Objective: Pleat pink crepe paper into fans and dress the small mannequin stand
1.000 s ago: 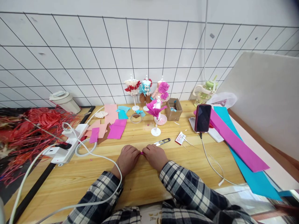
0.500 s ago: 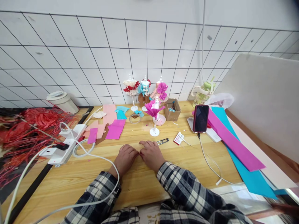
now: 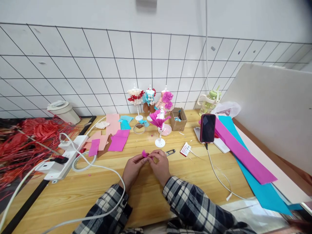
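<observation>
Between my fingertips is a small piece of magenta crepe paper, bunched up above the table. My left hand pinches it from the left. My right hand has thumb and fingers closed on its right side, where a bit of magenta shows. Just beyond stands a small white dress form with a magenta paper skirt flaring around it. A thread snipper or small cutter lies right beside my right hand, partly covered by it.
Behind are three decorated dress forms and a cardboard box. Paper pieces, a white tape roll and a power strip lie left. A white cable crosses my left sleeve. A phone and long paper strips are right.
My fingers have lifted and turned up, so the magenta paper now shows between them; before, it was hidden under my hands. The camera view has tilted slightly upward.
</observation>
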A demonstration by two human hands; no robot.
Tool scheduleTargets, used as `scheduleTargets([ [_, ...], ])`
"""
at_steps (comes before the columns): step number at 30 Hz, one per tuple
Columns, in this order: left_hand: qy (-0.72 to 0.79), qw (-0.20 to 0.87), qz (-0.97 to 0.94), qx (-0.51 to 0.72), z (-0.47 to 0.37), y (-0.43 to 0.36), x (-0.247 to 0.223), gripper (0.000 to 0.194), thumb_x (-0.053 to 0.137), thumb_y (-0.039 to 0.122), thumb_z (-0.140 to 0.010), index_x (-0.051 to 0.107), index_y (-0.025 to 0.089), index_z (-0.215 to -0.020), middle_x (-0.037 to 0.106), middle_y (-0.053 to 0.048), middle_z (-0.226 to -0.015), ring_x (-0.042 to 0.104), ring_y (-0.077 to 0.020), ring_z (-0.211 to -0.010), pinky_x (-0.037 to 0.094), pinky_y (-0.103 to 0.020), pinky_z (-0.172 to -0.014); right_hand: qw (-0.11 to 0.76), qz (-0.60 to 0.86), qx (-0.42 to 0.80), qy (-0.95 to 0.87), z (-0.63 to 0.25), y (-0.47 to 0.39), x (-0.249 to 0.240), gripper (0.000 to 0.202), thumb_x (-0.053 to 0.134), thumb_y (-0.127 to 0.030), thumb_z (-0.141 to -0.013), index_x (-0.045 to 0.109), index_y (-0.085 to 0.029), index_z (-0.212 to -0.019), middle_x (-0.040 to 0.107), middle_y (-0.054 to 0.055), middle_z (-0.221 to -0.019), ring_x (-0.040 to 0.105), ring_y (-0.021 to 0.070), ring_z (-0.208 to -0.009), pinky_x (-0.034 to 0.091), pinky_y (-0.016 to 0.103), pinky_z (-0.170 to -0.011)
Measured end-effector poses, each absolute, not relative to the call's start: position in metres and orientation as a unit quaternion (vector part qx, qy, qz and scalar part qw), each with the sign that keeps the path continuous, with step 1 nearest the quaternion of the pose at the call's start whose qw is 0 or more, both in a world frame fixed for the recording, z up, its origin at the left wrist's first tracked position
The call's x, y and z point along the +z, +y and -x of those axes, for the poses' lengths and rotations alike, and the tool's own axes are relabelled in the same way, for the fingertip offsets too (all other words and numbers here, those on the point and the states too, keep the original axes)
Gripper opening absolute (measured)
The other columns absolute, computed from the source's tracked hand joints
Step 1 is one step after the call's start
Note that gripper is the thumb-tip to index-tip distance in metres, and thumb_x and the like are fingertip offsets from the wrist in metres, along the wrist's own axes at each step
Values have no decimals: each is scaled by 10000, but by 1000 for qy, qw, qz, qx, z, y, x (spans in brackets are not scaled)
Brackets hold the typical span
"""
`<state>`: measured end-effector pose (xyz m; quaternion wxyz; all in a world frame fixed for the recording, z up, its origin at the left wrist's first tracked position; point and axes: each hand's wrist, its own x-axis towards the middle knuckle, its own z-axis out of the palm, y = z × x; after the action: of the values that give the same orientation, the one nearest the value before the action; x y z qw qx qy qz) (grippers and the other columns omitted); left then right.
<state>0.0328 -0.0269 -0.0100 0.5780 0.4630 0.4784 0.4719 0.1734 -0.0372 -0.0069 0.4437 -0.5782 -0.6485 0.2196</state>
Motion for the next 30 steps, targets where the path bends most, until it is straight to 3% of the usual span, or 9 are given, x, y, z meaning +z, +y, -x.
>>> scheduleTargets([
  [7, 462, 602, -375, 532, -31, -25, -16, 296, 824, 371, -574, 761, 191, -801, 763, -50, -843, 677, -199, -841, 505, -367, -897, 472, 566, 240, -632, -167, -41, -5, 50, 657, -212, -821, 674, -193, -778, 625, 50, -870, 582, 176, -878, 461, 303, -829],
  [19, 471, 573, -415, 527, -33, -29, -16, 354, 759, 470, -653, 738, 169, -839, 755, -70, -889, 680, -223, -872, 520, -391, -883, 499, 548, 259, -619, -160, -44, -7, 64, 650, -199, -811, 667, -192, -750, 612, 36, -841, 569, 166, -844, 452, 286, -800],
  [22, 492, 521, -463, 522, -30, -31, -14, 343, 715, 466, -708, 727, 169, -878, 757, -79, -928, 681, -229, -918, 510, -382, -898, 501, 540, 261, -624, -167, -42, -6, 53, 659, -234, -811, 673, -184, -805, 612, 44, -870, 566, 173, -859, 451, 290, -801],
  [26, 523, 429, -568, 469, -20, -35, -3, 312, 625, 443, -796, 713, 183, -944, 760, -73, -916, 696, -226, -873, 535, -356, -823, 495, 499, 260, -662, -183, -39, -2, 346, 673, -353, -816, 649, -199, -1125, 609, 51, -932, 560, 182, -877, 459, 300, -792],
  [30, 526, 247, -737, 345, -11, -37, 19, 222, 548, 358, -860, 713, 222, -922, 756, -48, -916, 686, -217, -885, 495, -380, -893, 462, 450, 268, -716, -192, -38, 0, 430, 696, -411, -805, 638, -224, -1188, 651, 39, -907, 566, 178, -837, 459, 303, -812],
])
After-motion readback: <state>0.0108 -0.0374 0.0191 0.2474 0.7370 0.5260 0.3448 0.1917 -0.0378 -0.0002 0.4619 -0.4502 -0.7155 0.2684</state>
